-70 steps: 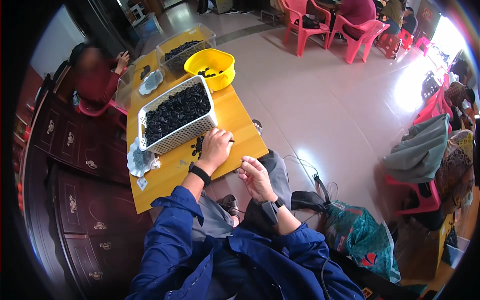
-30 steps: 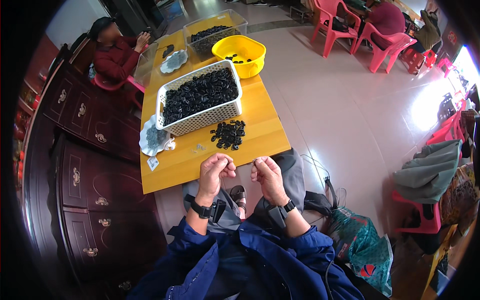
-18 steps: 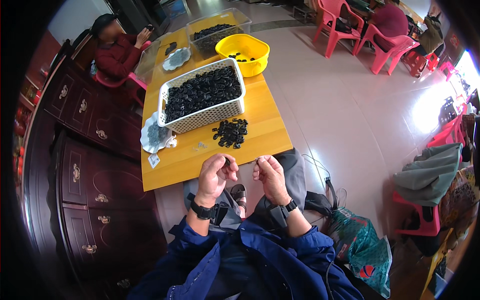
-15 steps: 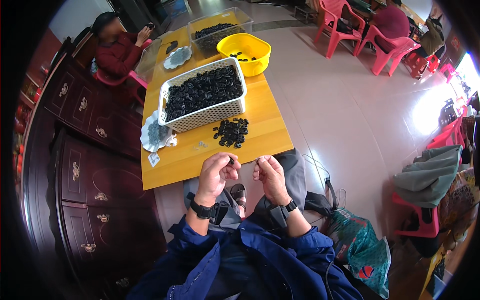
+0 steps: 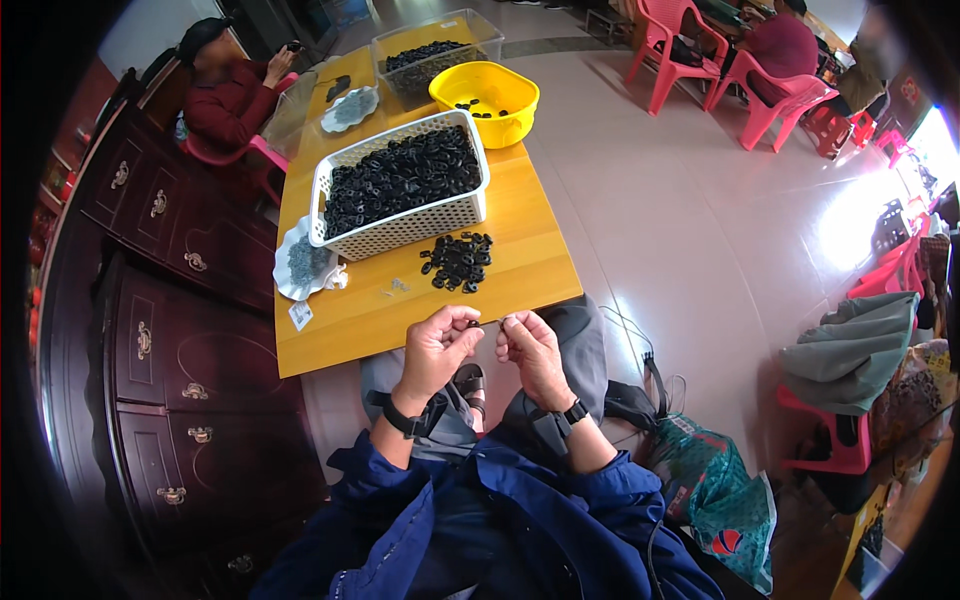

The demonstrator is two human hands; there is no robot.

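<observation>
Just off the near edge of the table, my left hand pinches a small black oval piece between thumb and fingertips. Close to its right, my right hand has thumb and forefinger pressed together, almost touching that piece; what it grips is too small to make out. A loose pile of similar black pieces lies on the table ahead of my hands. Left of the pile are a few tiny pale bits. Behind it, a white perforated basket is full of black pieces.
The yellow wooden table carries a scalloped white dish of small grey parts, a second such dish, a yellow tub and a clear bin. Dark drawers line the left. A person sits at far left.
My hands have come closer together, the right one moving slightly left. My left hand has turned, so the black piece now faces my right fingertips. The view has shifted slightly.
</observation>
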